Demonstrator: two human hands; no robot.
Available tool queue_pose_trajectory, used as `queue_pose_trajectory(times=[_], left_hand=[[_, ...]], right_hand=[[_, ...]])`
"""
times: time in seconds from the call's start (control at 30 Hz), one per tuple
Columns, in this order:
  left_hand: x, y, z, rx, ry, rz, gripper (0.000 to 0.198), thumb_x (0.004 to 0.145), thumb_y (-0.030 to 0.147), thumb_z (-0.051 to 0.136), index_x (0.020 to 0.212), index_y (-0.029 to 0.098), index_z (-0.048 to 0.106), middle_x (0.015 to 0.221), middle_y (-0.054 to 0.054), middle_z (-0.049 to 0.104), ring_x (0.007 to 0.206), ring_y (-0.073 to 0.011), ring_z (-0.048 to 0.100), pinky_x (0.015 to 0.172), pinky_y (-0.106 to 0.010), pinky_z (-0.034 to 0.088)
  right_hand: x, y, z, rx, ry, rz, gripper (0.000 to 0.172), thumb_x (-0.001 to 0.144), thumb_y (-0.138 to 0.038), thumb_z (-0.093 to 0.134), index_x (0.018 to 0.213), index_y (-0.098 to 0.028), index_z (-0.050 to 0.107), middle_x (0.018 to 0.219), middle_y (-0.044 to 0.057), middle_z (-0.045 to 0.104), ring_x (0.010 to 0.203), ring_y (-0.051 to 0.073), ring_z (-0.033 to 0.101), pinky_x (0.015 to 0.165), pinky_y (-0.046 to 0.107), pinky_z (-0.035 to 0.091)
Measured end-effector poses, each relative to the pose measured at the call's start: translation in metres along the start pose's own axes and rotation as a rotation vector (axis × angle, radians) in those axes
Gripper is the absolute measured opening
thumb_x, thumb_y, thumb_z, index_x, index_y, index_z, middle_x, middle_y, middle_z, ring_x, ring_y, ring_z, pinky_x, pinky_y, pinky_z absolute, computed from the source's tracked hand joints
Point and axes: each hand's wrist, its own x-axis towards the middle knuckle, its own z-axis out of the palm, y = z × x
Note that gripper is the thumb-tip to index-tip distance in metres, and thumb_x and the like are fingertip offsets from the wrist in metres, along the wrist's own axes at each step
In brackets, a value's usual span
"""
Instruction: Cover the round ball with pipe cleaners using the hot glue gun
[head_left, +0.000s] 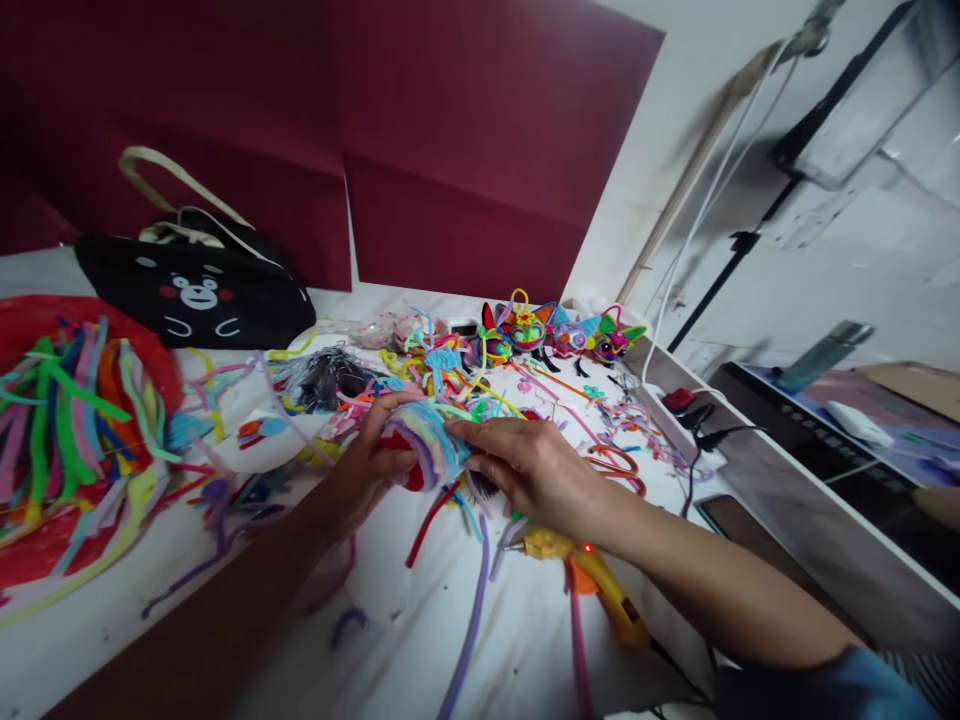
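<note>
My left hand (375,460) is closed around a rounded craft piece wrapped in pipe cleaners (431,445), with blue, pale green, lilac and red bands. The fingers of my right hand (536,465) pinch the blue right side of the same piece; what lies right at its fingertips is too small to make out. Below my right hand rests a yellow hot glue gun (592,575) with a red light showing and its nozzle to the left. A red pipe cleaner (433,525) and a long purple pipe cleaner (471,620) are on the table beneath the piece.
Finished pipe-cleaner cat heads (529,328) line the back. To the left is a red tray (169,365) heaped with coloured pipe cleaners, near a black bag (240,315). Loose scraps cover the middle. A phone (750,540) and cables lie to the right, beside a raised board (795,495).
</note>
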Motion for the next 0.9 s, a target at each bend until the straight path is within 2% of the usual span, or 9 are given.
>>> queue_pose_trajectory(times=[0.13, 0.27, 0.37, 0.5, 0.7, 0.9], left_hand=[[-0.002, 0.002, 0.003, -0.026, 0.036, -0.070, 0.071, 0.061, 0.026, 0.087, 0.123, 0.032, 0.053, 0.100, 0.004, 0.072, 0.083, -0.0162, 0.070, 0.072, -0.024, 0.058], [-0.001, 0.004, 0.007, -0.033, 0.065, -0.113, 0.072, 0.059, 0.027, 0.087, 0.122, 0.031, 0.052, 0.092, 0.004, 0.071, 0.077, -0.0157, 0.069, 0.068, -0.023, 0.057], [-0.001, 0.004, 0.007, -0.025, 0.066, -0.101, 0.070, 0.060, 0.028, 0.086, 0.121, 0.030, 0.052, 0.086, 0.005, 0.070, 0.070, -0.0132, 0.065, 0.064, -0.021, 0.055], [-0.002, 0.003, 0.008, 0.018, 0.058, -0.072, 0.068, 0.062, 0.027, 0.085, 0.123, 0.030, 0.053, 0.090, 0.004, 0.068, 0.074, -0.0141, 0.064, 0.067, -0.022, 0.055], [-0.002, 0.000, 0.005, 0.125, 0.043, 0.072, 0.066, 0.059, 0.027, 0.086, 0.118, 0.030, 0.056, 0.114, 0.000, 0.065, 0.093, -0.0190, 0.063, 0.078, -0.026, 0.052], [-0.001, 0.001, -0.001, 0.424, 0.049, 0.230, 0.065, 0.061, 0.035, 0.086, 0.119, 0.029, 0.056, 0.121, -0.003, 0.061, 0.094, -0.0223, 0.061, 0.079, -0.030, 0.050]], right_hand=[[0.006, 0.003, -0.009, 0.016, -0.096, 0.032, 0.033, 0.098, -0.008, 0.050, 0.127, -0.009, 0.066, 0.105, 0.013, 0.079, 0.089, 0.019, 0.076, 0.079, 0.028, 0.058], [0.011, 0.003, -0.012, 0.029, -0.156, 0.089, 0.034, 0.097, -0.006, 0.052, 0.127, -0.009, 0.067, 0.108, 0.013, 0.078, 0.091, 0.019, 0.075, 0.081, 0.028, 0.056], [0.013, 0.000, -0.011, 0.017, -0.166, 0.120, 0.033, 0.096, -0.007, 0.054, 0.125, -0.011, 0.068, 0.105, 0.012, 0.078, 0.088, 0.018, 0.074, 0.078, 0.026, 0.054], [0.011, -0.005, -0.007, -0.034, -0.162, 0.125, 0.029, 0.097, -0.008, 0.051, 0.121, -0.010, 0.068, 0.096, 0.012, 0.077, 0.081, 0.019, 0.072, 0.072, 0.025, 0.052], [0.002, -0.008, 0.000, -0.089, -0.088, 0.093, 0.034, 0.098, -0.012, 0.047, 0.128, -0.007, 0.063, 0.100, 0.014, 0.075, 0.085, 0.020, 0.071, 0.075, 0.027, 0.053], [0.002, -0.011, 0.002, -0.050, 0.018, 0.109, 0.030, 0.099, -0.017, 0.048, 0.123, -0.012, 0.066, 0.091, 0.010, 0.074, 0.074, 0.018, 0.068, 0.069, 0.027, 0.053]])
